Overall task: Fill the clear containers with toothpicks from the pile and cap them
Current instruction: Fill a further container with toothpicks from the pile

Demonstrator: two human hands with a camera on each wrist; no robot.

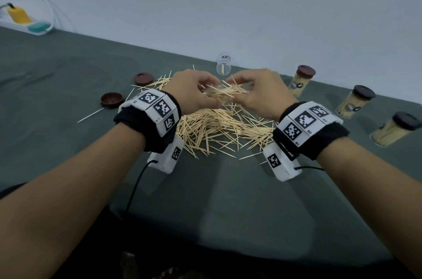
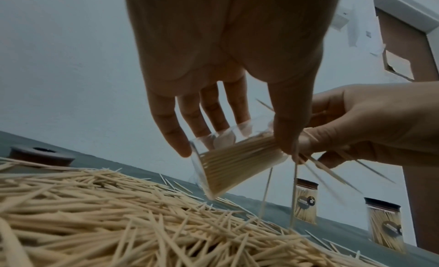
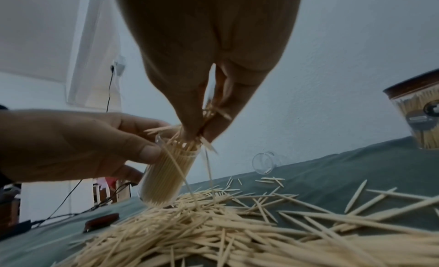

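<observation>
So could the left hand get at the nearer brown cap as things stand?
Probably not yet: the left hand grips the part-filled container that the right hand is loading. The nearer brown cap lies in the open just left of the pile, nothing blocking it.

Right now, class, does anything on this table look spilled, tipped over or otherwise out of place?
Yes. A clear plastic container lies tipped on its side near the wall, almost empty. Loose wooden toothpicks slip from the right hand past the held clear container onto the pile.

no text is legible; the jar labels (image 1: 298, 85) are too blurred.
</observation>
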